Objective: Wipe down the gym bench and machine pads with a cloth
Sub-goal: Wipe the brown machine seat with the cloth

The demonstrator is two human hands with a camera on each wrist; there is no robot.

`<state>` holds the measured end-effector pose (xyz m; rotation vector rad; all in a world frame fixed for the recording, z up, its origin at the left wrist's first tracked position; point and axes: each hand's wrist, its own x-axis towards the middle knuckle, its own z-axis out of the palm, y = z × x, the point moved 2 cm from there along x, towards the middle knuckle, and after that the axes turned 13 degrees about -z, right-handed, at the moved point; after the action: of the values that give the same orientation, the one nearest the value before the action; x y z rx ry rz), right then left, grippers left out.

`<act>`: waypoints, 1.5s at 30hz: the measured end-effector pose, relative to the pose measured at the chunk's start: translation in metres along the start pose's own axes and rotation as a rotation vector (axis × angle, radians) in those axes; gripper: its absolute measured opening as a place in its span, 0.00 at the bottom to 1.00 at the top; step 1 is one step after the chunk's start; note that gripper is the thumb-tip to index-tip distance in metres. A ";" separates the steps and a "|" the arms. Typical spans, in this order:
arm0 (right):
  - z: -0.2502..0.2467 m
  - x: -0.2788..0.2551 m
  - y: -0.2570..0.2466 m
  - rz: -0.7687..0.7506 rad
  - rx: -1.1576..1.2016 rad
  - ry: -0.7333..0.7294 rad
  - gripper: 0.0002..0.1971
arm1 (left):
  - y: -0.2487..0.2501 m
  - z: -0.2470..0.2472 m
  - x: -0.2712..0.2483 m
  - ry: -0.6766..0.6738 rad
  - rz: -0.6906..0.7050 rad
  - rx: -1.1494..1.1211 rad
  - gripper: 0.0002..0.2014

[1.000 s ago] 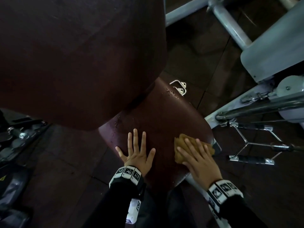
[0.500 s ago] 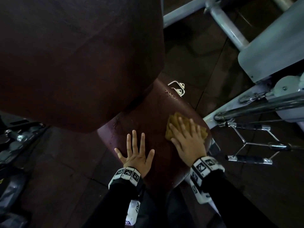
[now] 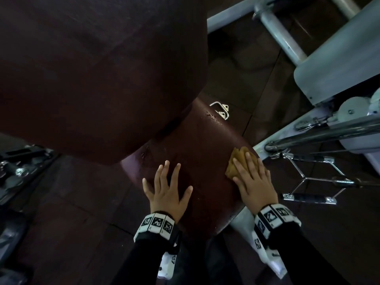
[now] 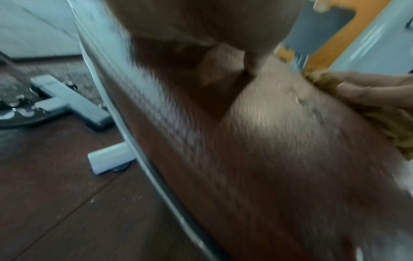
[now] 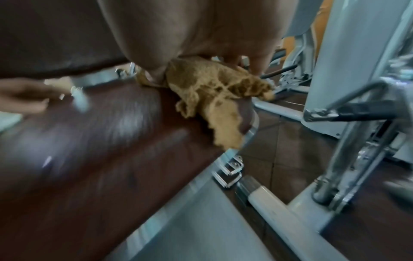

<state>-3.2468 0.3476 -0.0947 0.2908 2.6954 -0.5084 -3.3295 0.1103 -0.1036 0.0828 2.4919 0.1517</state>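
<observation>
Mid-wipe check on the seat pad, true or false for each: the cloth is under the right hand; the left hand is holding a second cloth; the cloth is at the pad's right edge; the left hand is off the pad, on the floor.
1. The cloth lies under the right hand. True.
2. The left hand holds a second cloth. False: it is empty, fingers spread flat.
3. The cloth sits at the right edge of the seat pad. True; the right wrist view shows it draping over the rim.
4. The left hand is on the floor. False: it rests on the seat pad.
</observation>
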 end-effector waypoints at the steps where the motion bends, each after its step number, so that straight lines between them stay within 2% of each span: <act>1: -0.003 0.010 -0.002 0.027 0.009 0.013 0.27 | -0.001 -0.005 0.002 0.021 0.004 -0.012 0.38; 6: -0.024 0.064 -0.017 0.109 0.057 0.016 0.28 | -0.013 -0.022 0.024 -0.043 -0.039 0.009 0.47; 11: -0.045 0.129 -0.037 0.124 0.121 0.035 0.27 | -0.017 -0.019 0.032 -0.144 -0.037 0.029 0.49; 13: -0.048 0.155 -0.051 0.097 0.114 0.042 0.27 | -0.017 -0.019 0.035 -0.166 -0.029 0.023 0.49; 16: -0.047 0.178 -0.075 -0.031 0.034 0.036 0.27 | -0.019 -0.018 0.036 -0.176 -0.024 0.005 0.49; 20: -0.028 0.156 -0.096 -0.301 -0.161 0.009 0.27 | -0.018 -0.019 0.035 -0.185 -0.036 0.001 0.49; 24: -0.007 0.102 -0.079 -0.498 -0.180 -0.031 0.26 | -0.017 -0.022 0.035 -0.218 -0.046 0.010 0.49; 27: -0.010 0.069 -0.047 -0.481 -0.190 0.017 0.25 | -0.016 -0.023 0.035 -0.250 -0.036 0.010 0.50; 30: -0.023 0.066 -0.018 -0.321 -0.109 0.064 0.24 | -0.017 -0.024 0.035 -0.266 -0.029 0.009 0.50; 34: -0.034 0.110 -0.008 -0.109 0.072 0.075 0.27 | -0.016 -0.024 0.036 -0.284 -0.023 0.003 0.49; 37: -0.044 0.156 -0.027 -0.040 0.158 0.098 0.26 | -0.017 -0.023 0.036 -0.287 -0.021 0.003 0.49; 41: -0.041 0.183 -0.071 -0.163 -0.014 0.069 0.26 | -0.017 -0.024 0.036 -0.284 -0.011 -0.016 0.49; 45: -0.020 0.151 -0.101 -0.383 -0.118 0.037 0.27 | -0.016 -0.024 0.036 -0.277 -0.023 -0.006 0.49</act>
<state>-3.4173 0.2830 -0.1078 -0.2564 2.8119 -0.4480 -3.3731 0.0953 -0.1080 0.0671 2.2148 0.1287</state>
